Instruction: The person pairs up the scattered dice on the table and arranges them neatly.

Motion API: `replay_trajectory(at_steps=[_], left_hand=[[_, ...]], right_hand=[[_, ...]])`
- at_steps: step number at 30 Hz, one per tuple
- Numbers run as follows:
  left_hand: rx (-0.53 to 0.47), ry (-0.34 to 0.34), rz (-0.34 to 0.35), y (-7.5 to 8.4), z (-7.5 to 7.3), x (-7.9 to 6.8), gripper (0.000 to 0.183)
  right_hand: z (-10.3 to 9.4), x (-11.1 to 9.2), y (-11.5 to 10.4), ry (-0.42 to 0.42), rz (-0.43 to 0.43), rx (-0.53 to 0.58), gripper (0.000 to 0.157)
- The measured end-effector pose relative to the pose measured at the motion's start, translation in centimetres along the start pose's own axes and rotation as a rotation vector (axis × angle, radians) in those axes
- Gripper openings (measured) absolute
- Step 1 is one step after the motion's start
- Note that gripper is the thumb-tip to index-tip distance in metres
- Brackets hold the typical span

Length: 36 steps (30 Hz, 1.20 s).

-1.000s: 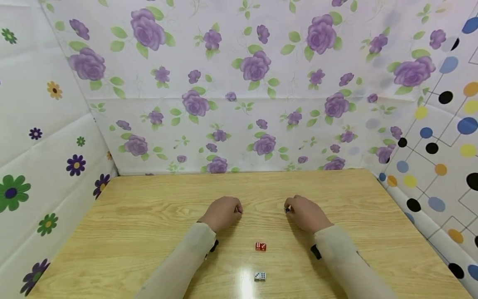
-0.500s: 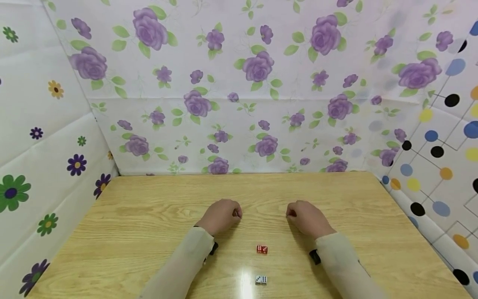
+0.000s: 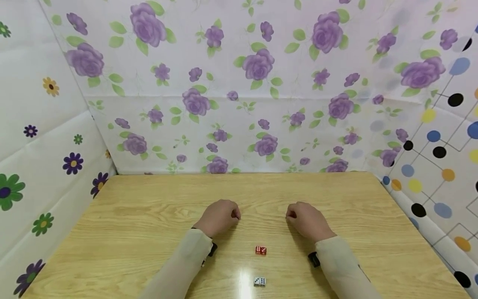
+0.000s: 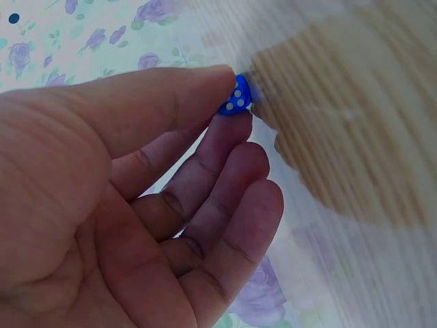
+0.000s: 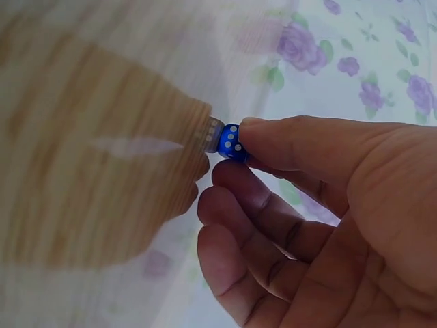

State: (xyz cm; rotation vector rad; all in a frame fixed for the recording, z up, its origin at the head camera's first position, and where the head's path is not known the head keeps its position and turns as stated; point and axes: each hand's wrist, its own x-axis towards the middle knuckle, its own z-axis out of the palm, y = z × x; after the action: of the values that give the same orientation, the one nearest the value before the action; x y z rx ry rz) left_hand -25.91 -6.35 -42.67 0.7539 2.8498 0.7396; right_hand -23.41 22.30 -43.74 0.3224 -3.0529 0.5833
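Observation:
Between thumb and fingertips my left hand (image 3: 219, 218) pinches a blue die (image 4: 237, 98) with white dots, seen in the left wrist view. Another blue die (image 5: 233, 142) is pinched the same way by my right hand (image 3: 309, 221); its reflection on the glossy tabletop lies right beside it. Both blue dice are hidden behind the hands in the head view. The hands face each other across a gap at mid-table. Nearer to me, between the forearms, two red dice (image 3: 261, 250) sit side by side, and closer still are two white dice (image 3: 259, 281), also side by side.
The wood-grain table (image 3: 149, 232) reaches back to a cloth wall with purple roses (image 3: 257, 66). Patterned cloth walls also stand at the left (image 3: 45, 104) and right (image 3: 440, 195). Each wrist wears a dark strap with a small device.
Both hands have come slightly down and toward me, to the table. The blue die in the right hand, visible in the head view a second ago, is now hidden. The red and white dice stay put.

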Motion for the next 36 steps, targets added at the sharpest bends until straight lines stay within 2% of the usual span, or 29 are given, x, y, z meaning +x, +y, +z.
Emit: replay_trajectory(at_steps=[10, 18, 26, 36], left_hand=[[0.026, 0.002, 0.025, 0.5, 0.1, -0.1, 0.016], [0.037, 0.024, 0.039, 1.1, 0.3, -0.2, 0.011], [0.071, 0.001, 0.076, 1.6, 1.3, -0.1, 0.010], [0.124, -0.008, 0.128, 2.0, 1.5, 0.1, 0.008]], right_hand=[[0.0, 0.0, -0.2, -0.009, -0.016, -0.019, 0.013], [0.2, 0.1, -1.1, -0.037, -0.024, -0.008, 0.016], [0.8, -0.1, -2.1, -0.037, -0.022, 0.004, 0.015], [1.5, 0.4, -2.3, -0.056, -0.046, 0.051, 0.015]])
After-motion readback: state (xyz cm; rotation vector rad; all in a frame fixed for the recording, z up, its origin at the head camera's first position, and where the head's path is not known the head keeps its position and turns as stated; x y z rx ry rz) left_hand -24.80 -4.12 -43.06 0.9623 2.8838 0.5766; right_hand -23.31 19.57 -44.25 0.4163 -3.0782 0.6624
